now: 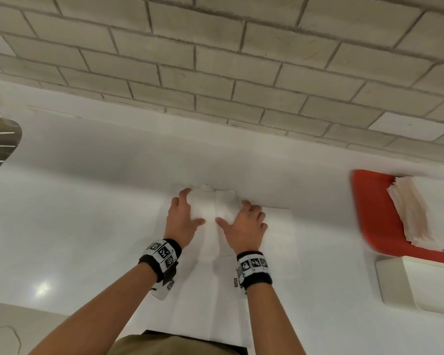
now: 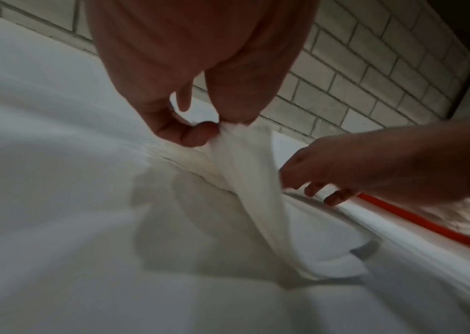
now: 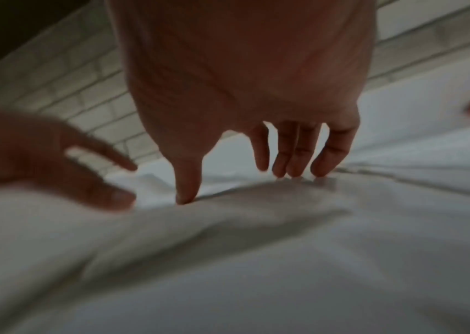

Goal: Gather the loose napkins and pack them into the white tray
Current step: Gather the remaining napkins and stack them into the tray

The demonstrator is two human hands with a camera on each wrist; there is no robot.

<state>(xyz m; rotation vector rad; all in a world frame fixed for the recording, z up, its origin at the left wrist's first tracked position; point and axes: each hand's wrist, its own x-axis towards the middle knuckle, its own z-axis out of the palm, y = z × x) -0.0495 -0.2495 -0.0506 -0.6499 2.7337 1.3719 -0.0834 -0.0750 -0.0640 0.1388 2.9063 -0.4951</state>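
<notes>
A white napkin (image 1: 213, 201) lies bunched on the white counter (image 1: 87, 201) between my hands. My left hand (image 1: 190, 208) pinches its left edge between thumb and fingers, and in the left wrist view the hand (image 2: 213, 128) lifts that napkin (image 2: 245, 171) into a ridge. My right hand (image 1: 232, 212) rests on the napkin's right side. Its straight fingertips (image 3: 296, 171) and thumb touch the paper (image 3: 256, 203) without gripping. The white tray (image 1: 385, 283) stands at the lower right, apart from both hands. More white paper lies flat under my wrists.
A red tray (image 1: 369, 206) at the right holds a tall stack of napkins (image 1: 426, 208), just behind the white tray. A brick wall (image 1: 215, 60) runs along the counter's back. A dark metal object (image 1: 0, 144) sits at the far left edge.
</notes>
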